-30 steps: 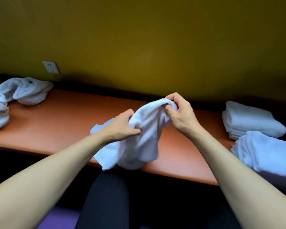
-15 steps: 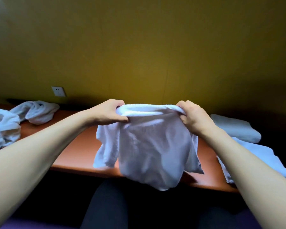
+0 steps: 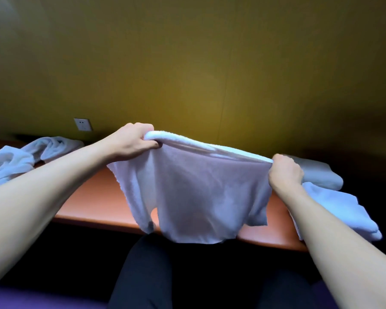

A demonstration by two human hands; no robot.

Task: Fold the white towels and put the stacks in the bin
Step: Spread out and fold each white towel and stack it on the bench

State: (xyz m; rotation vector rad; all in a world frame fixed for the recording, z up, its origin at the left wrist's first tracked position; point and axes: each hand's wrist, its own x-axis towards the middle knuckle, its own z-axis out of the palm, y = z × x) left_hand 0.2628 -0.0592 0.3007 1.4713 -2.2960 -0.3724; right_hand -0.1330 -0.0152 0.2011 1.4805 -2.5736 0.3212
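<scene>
A white towel hangs stretched in the air above the orange table, its lower edge dropping past the table's front edge. My left hand grips its upper left corner. My right hand grips the upper right corner, a little lower. Two folded white towel stacks lie at the right: one near the wall, one at the table's front edge. No bin is in view.
Crumpled white towels lie in a heap at the table's far left. A wall socket sits on the yellow wall above them. My dark-clothed legs are below the table edge.
My hands have moved apart and pulled the bunched towel up off the table, so it now hangs spread out. The view has tilted upward.
</scene>
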